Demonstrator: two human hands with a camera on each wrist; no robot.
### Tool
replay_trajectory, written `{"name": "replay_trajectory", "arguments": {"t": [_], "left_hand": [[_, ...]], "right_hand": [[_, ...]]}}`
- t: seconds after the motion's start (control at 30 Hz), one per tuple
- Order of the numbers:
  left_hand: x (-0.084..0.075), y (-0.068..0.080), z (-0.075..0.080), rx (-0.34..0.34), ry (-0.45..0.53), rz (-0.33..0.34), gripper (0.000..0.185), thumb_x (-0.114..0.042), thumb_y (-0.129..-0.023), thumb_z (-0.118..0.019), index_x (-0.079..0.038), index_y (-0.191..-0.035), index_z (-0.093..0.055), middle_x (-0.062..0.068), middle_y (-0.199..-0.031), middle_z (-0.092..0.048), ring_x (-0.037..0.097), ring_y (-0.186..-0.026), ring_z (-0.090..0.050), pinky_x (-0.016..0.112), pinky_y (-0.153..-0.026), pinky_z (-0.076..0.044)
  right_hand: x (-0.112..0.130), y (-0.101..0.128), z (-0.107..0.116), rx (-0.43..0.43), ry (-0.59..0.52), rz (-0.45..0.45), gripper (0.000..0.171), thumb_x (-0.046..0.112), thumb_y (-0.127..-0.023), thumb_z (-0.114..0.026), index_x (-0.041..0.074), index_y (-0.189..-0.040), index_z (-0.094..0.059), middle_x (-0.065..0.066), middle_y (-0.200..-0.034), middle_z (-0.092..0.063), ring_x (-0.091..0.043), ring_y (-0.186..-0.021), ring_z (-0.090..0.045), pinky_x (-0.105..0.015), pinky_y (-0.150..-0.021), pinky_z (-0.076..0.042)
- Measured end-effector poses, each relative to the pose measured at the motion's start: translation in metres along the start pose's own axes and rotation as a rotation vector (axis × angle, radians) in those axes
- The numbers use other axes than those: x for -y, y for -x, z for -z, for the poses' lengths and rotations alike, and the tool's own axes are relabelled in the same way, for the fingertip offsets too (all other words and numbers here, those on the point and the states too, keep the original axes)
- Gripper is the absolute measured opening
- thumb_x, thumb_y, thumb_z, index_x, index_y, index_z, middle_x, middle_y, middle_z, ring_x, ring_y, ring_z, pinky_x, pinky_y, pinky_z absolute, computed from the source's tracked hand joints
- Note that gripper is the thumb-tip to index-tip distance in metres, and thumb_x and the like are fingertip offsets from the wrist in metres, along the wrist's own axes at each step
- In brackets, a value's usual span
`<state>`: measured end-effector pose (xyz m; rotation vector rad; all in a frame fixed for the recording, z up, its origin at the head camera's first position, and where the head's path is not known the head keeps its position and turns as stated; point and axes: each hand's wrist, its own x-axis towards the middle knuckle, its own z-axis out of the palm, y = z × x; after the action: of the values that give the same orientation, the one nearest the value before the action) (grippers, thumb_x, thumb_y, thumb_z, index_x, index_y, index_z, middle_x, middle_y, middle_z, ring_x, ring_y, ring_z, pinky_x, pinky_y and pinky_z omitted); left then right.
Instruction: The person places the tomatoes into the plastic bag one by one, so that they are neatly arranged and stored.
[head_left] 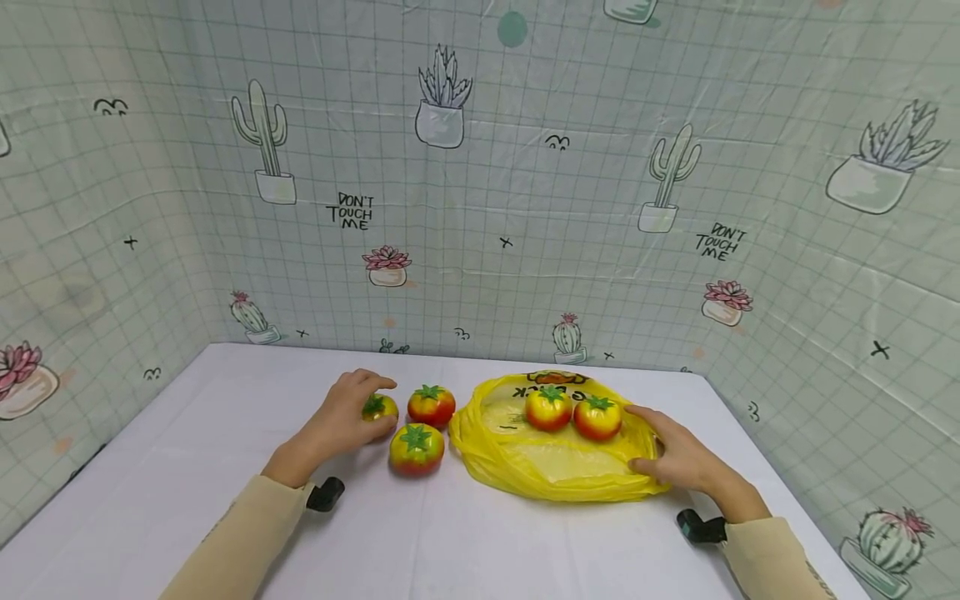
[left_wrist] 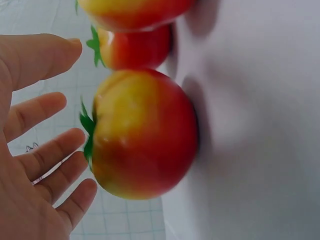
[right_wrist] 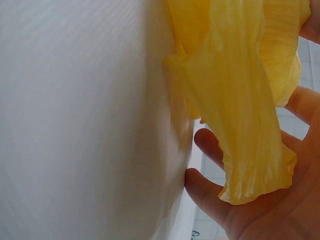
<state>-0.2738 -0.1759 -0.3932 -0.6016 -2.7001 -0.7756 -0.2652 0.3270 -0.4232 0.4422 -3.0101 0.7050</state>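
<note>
My left hand [head_left: 347,417] hovers over the leftmost red-and-yellow tomato [head_left: 382,406], fingers spread and apart from it; in the left wrist view the nearest tomato [left_wrist: 145,135] lies just past the fingertips. Close by, two more tomatoes stand on the table: one behind [head_left: 431,407] and one in front [head_left: 416,451]. A yellow plastic bag [head_left: 555,479] lies flat and wide, with two tomatoes [head_left: 548,409] [head_left: 597,418] on it. At its right edge is my right hand [head_left: 681,457], thumb and fingers apart around the crumpled plastic [right_wrist: 245,125], which hangs against the palm.
A white cloth covers the table [head_left: 480,542]. Behind and on both sides stands a gridded curtain [head_left: 510,192] printed with potted cacti and lettering. Each wrist carries a small black camera, one on the left [head_left: 326,495] and one on the right [head_left: 701,527].
</note>
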Motion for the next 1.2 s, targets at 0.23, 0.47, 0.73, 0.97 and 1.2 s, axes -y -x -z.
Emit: {"name": "replay_trajectory", "arguments": {"t": [0.23,0.47,0.73,0.97,1.2], "left_hand": [[0.005,0.003,0.0,0.023,-0.001,0.037,0.044,-0.024,-0.081,-0.073,-0.008,-0.12,-0.061,0.013,-0.12,-0.054,0.033,-0.11,-0.046,0.055,-0.095,-0.037],[0.01,0.003,-0.002,0.025,0.0,0.046,0.043,-0.023,-0.081,-0.073,-0.007,-0.12,-0.061,0.015,-0.119,-0.054,0.034,-0.109,-0.048,0.054,-0.095,-0.039],[0.016,0.003,-0.004,0.06,0.046,0.088,0.047,-0.022,-0.083,-0.072,-0.005,-0.124,-0.058,0.016,-0.12,-0.052,0.034,-0.11,-0.047,0.054,-0.095,-0.041],[0.02,0.003,-0.004,0.08,0.055,0.112,0.049,-0.023,-0.083,-0.073,-0.005,-0.126,-0.057,0.016,-0.121,-0.051,0.033,-0.11,-0.046,0.054,-0.095,-0.041],[0.021,0.003,-0.006,0.107,0.075,0.13,0.049,-0.022,-0.084,-0.072,-0.004,-0.127,-0.056,0.017,-0.122,-0.05,0.033,-0.109,-0.047,0.054,-0.095,-0.041]], "right_hand": [[0.0,0.001,0.0,-0.003,-0.006,0.006,0.08,0.03,-0.077,-0.074,0.011,-0.145,-0.036,-0.02,-0.145,-0.038,-0.044,-0.13,-0.035,-0.065,-0.102,-0.027],[-0.001,0.0,0.001,-0.002,-0.008,0.012,0.081,0.03,-0.076,-0.075,0.012,-0.145,-0.036,-0.02,-0.145,-0.038,-0.044,-0.13,-0.035,-0.066,-0.101,-0.027],[-0.004,0.0,-0.001,-0.008,-0.002,0.025,0.08,0.03,-0.077,-0.074,0.011,-0.145,-0.037,-0.02,-0.144,-0.039,-0.043,-0.13,-0.036,-0.065,-0.102,-0.027],[-0.003,-0.001,-0.001,-0.005,-0.015,0.008,0.08,0.028,-0.076,-0.075,0.013,-0.145,-0.037,-0.018,-0.145,-0.039,-0.042,-0.13,-0.036,-0.064,-0.102,-0.027],[-0.005,-0.001,-0.002,-0.001,-0.006,-0.003,0.081,0.029,-0.076,-0.075,0.014,-0.145,-0.036,-0.018,-0.146,-0.038,-0.042,-0.131,-0.036,-0.065,-0.102,-0.027]]}}
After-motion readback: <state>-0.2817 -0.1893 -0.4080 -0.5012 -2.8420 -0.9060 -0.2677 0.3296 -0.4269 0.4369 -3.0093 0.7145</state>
